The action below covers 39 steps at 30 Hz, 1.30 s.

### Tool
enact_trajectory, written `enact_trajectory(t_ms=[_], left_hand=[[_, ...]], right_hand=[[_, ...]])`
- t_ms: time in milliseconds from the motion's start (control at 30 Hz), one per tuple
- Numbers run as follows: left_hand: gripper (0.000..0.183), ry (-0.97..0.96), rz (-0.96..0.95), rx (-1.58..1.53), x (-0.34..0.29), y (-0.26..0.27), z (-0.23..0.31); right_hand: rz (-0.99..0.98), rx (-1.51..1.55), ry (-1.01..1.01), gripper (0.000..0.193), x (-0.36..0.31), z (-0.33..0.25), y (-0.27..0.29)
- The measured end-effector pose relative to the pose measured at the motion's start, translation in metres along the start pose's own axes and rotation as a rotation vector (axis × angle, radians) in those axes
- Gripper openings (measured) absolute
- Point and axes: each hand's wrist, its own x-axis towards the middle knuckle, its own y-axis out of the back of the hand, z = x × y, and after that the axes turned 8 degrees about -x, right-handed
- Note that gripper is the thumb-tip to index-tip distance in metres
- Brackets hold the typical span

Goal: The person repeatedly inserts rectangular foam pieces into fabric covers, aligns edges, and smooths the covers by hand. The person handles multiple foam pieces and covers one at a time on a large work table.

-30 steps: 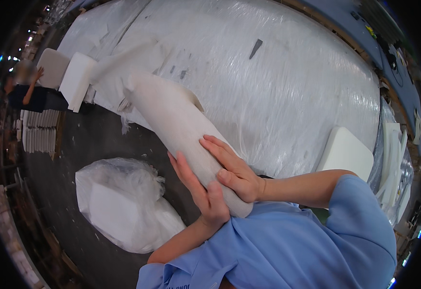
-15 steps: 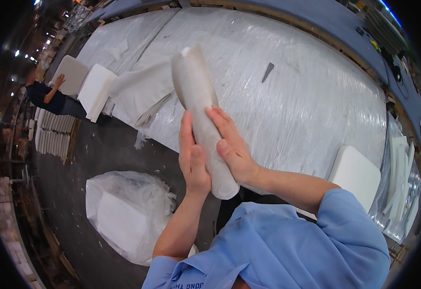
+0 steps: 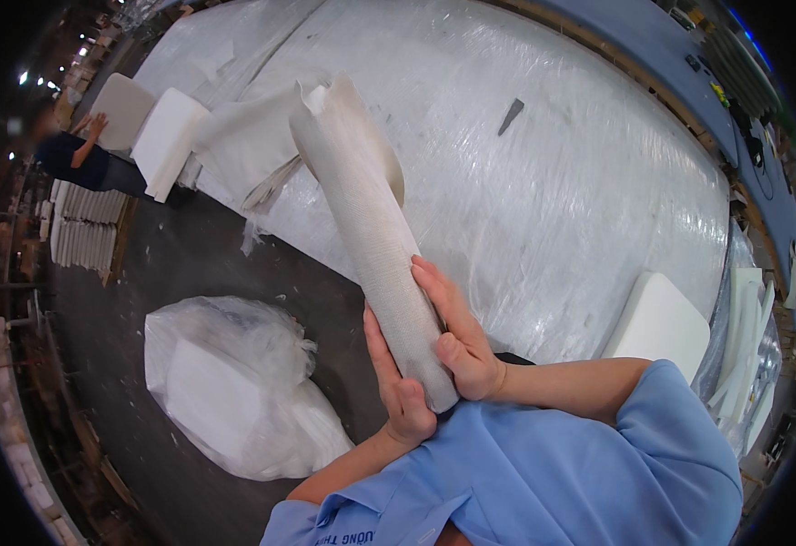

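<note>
A long tube-shaped roll of pale grey fabric (image 3: 371, 237) is held up in front of me, slanting from near my chest toward the far left. Its far end flares open with loose edges. My left hand (image 3: 400, 387) presses along the left side of the near end, thumb up. On the opposite side my right hand (image 3: 463, 341) lies with its fingers along the roll, clasping it against the left. More pale fabric pieces (image 3: 243, 136) lie stacked at the left edge of the table beyond the roll; whether they touch it I cannot tell.
The large table (image 3: 580, 209) is covered in clear plastic film. A dark pointed tool (image 3: 511, 116) lies on it. A white cushion (image 3: 660, 328) and foam strips (image 3: 748, 346) are at right. A plastic bag (image 3: 225, 391) sits on the floor. A person (image 3: 80, 155) handles a panel at far left.
Both hands have drawn the roll nearer to my body, sliding toward its near end. More of its length now shows beyond my fingers. The view has shifted slightly.
</note>
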Motion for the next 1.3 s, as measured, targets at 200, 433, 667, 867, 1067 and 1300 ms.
enact_trajectory(t_ms=[200,433,667,867,1067,1300], left_hand=[[0.098,-0.146,0.173,0.306,0.005,-0.005,-0.018],[0.099,0.015,0.105,0.022,0.021,0.004,0.008],[0.101,0.115,0.010,-0.102,0.050,0.022,0.018],[0.090,0.042,0.047,-0.073,0.052,0.005,0.015],[0.090,0.037,-0.058,0.157,0.068,-0.004,0.016],[0.084,-0.082,-0.283,0.814,0.132,-0.013,0.048]], right_hand=[[0.036,-0.024,0.097,0.075,0.022,0.031,-0.012],[0.037,-0.019,0.068,0.071,0.038,0.029,-0.006],[0.111,-0.029,-0.096,0.059,0.064,0.018,-0.011],[0.181,-0.079,-0.012,0.057,0.068,0.047,-0.014],[0.235,-0.051,-0.009,0.052,0.076,0.055,0.011],[-0.042,-0.410,-0.364,0.048,-0.028,0.097,0.079]])
